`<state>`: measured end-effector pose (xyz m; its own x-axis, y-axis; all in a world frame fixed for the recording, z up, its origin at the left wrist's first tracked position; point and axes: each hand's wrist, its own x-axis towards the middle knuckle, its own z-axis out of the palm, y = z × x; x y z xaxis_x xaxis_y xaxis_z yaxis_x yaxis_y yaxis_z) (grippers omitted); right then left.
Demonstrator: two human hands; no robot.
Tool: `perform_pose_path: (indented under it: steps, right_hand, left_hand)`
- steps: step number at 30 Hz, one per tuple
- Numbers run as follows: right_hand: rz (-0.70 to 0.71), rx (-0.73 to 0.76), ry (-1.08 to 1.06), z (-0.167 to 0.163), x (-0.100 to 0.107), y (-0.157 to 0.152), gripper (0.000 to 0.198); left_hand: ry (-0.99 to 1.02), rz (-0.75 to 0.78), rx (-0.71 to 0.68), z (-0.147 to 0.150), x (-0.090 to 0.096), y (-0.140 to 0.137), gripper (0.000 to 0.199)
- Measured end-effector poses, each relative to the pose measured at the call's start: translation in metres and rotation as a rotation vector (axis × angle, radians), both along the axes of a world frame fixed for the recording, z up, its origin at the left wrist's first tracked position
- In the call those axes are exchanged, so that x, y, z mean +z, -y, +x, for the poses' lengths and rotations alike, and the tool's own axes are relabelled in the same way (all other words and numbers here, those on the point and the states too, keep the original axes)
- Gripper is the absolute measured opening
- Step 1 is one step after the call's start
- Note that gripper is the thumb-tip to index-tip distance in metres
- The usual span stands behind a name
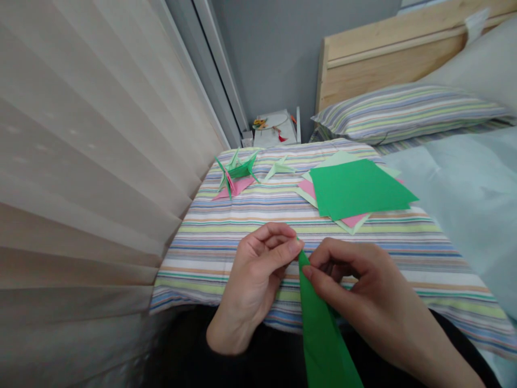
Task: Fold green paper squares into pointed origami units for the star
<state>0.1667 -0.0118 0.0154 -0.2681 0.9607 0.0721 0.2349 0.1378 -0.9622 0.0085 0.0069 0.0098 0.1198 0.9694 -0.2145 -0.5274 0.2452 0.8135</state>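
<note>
A folded strip of green paper point(321, 334) narrows to a point at its far end and runs down past the bottom edge of the view. My left hand point(260, 269) pinches that tip between thumb and index finger. Just below it, my right hand point(359, 291) grips the paper's right edge between thumb and forefinger. Both hands are above the near part of the striped cloth point(194, 275). The lower end of the strip is out of view.
Green, pink and pale green paper sheets point(359, 188) lie stacked at right. Several folded paper pieces point(240, 170) sit at far left, with a pale green folded piece point(278, 168) beside them. A curtain point(100, 161) borders the left; a striped pillow point(416, 110) lies behind.
</note>
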Motion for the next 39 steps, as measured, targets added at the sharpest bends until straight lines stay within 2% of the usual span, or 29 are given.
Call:
perform_pose_path:
  steps: [12,22,30,35,37,39]
  right_hand:
    - [0.063,-0.041,0.049,-0.0016,-0.0044,0.0011,0.018]
    - [0.096,-0.069,0.076,0.0011,-0.0008,0.0042,0.017]
    - [0.081,-0.051,0.113,-0.001,-0.002,0.0058,0.018]
    - [0.048,0.004,0.111,-0.0029,-0.0004,0.0062,0.019]
    - [0.039,-0.021,0.092,-0.0023,0.0005,0.0055,0.019]
    - [0.042,-0.061,0.071,-0.0011,0.0013,0.0045,0.017]
  left_hand:
    - [0.025,0.025,0.098,0.0006,-0.0047,-0.0001,0.024]
    - [-0.08,0.071,-0.019,0.0024,-0.0049,0.0017,0.022]
    - [-0.082,0.077,0.054,0.0039,-0.0058,0.0045,0.02]
    - [-0.107,0.119,0.164,0.0022,-0.006,0.0018,0.018]
    - [-0.114,0.16,0.197,0.0004,-0.0061,0.0009,0.017]
    - [-0.135,0.187,0.166,-0.0018,-0.0065,0.0014,0.02]
